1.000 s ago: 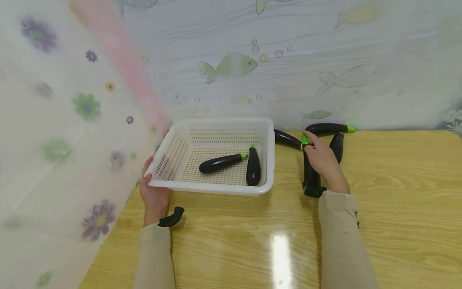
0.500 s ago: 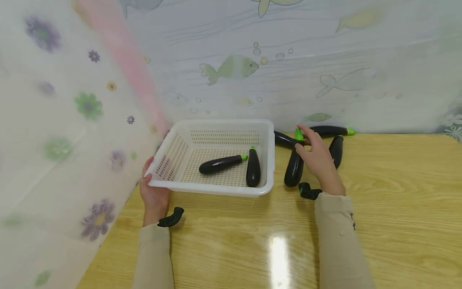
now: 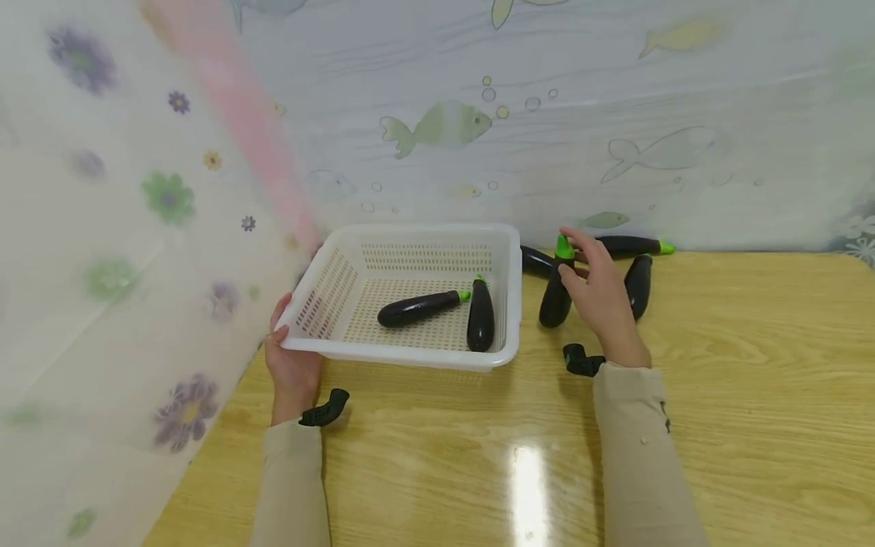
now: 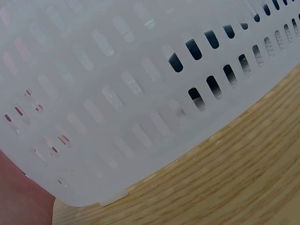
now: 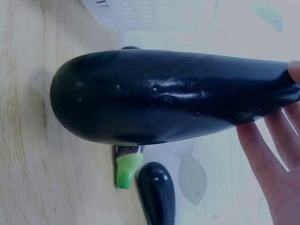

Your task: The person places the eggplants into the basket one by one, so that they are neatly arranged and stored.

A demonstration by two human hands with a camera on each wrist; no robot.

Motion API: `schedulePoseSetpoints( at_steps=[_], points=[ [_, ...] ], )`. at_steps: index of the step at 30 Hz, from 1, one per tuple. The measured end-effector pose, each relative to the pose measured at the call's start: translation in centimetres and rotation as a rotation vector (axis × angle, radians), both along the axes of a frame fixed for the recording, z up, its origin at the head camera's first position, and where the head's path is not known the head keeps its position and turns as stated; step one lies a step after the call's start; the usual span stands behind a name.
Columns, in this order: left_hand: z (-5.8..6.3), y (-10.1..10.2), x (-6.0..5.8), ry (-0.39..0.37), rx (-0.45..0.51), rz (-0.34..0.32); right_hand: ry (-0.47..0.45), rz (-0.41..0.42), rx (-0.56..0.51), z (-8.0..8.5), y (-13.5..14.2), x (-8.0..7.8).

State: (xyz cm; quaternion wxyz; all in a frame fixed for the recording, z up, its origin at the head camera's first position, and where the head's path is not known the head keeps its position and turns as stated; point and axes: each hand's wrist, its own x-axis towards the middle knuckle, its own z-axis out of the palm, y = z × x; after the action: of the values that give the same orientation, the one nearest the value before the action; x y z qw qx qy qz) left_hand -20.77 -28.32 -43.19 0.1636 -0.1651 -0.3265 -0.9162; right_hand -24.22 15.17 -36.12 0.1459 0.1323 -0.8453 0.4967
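Note:
My left hand (image 3: pixel 292 372) holds the near left corner of a white plastic basket (image 3: pixel 403 354), thumb over the rim. In the left wrist view the basket's slotted wall (image 4: pixel 117 89) fills most of the frame. Just right of the basket, my right hand (image 3: pixel 603 300) grips a dark purple eggplant (image 3: pixel 555 300) near its bright green stem, the rounded end hanging down. The right wrist view shows this eggplant (image 5: pixel 154 96) up close, with fingers (image 5: pixel 262 152) around its narrow end. Inside the basket lie two eggplants, one slanting sideways (image 3: pixel 417 310) and one pointing away (image 3: pixel 481 319).
Behind the held eggplant, another eggplant (image 3: pixel 536 261) lies partly hidden beside the basket. Farther right are an eggplant (image 3: pixel 627 246) along the wall and one (image 3: pixel 639 287) behind my right hand. A patterned sheet (image 3: pixel 437 175) covers the walls behind the wooden table (image 3: pixel 424 456).
My right hand has moved left with the eggplant, which has risen off the table and now hangs closer to the basket. The left hand and basket have stayed in place.

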Motion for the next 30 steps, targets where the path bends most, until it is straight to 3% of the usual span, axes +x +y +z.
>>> schedulePoseSetpoints(
  at_steps=[12,25,30],
  points=[
    [0.2,-0.1,-0.3,-0.039,-0.026,0.026,-0.023,-0.039,0.044,-0.3,-0.3,-0.4],
    [0.5,0.1,-0.3,-0.03,0.004,0.004,-0.174,-0.048,0.025,-1.3,0.1,-0.7],
    [0.4,0.1,-0.2,-0.019,0.008,0.007,-0.255,-0.041,0.072,-2.2,0.3,-1.1]
  ],
)
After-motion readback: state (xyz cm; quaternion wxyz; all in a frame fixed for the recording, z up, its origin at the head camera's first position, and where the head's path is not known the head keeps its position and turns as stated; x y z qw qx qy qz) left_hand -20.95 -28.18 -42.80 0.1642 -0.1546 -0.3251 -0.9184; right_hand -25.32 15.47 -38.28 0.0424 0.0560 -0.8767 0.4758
